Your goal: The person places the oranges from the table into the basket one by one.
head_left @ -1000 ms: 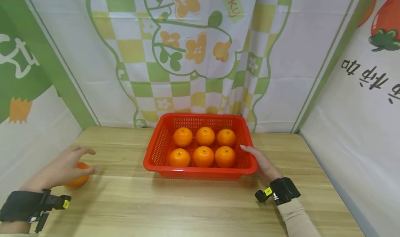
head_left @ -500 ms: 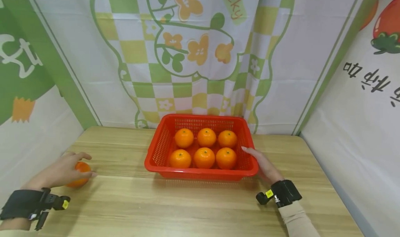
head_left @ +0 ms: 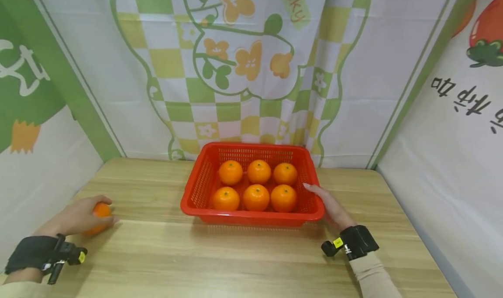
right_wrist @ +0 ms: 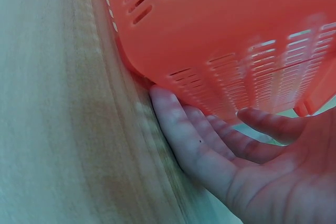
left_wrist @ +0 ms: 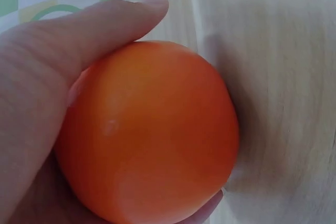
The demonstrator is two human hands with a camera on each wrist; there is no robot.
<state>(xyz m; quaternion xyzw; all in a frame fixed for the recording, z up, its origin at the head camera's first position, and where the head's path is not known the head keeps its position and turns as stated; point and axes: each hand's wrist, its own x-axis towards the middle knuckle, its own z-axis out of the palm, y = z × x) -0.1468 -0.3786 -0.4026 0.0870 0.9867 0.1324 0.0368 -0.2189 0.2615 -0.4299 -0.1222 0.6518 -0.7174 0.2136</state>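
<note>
At the left of the table my left hand (head_left: 80, 215) holds an orange (head_left: 101, 210), the thumb along one side and the fingers round the other. In the left wrist view that orange (left_wrist: 149, 135) is close to the wooden surface. A red plastic basket (head_left: 251, 219) stands at the back middle with several oranges (head_left: 256, 197) inside in two rows. My right hand (head_left: 332, 206) grips the basket's right side, with the thumb over the rim. From the right wrist, the fingers (right_wrist: 184, 140) lie along the basket's lower edge, close to the table.
The light wooden table (head_left: 220, 263) runs back to a patterned curtain (head_left: 251, 84). White and green cloth panels border it on the left and right.
The left hand has come down and its fingers have drawn closer round the orange. The right hand and the basket stay in place.
</note>
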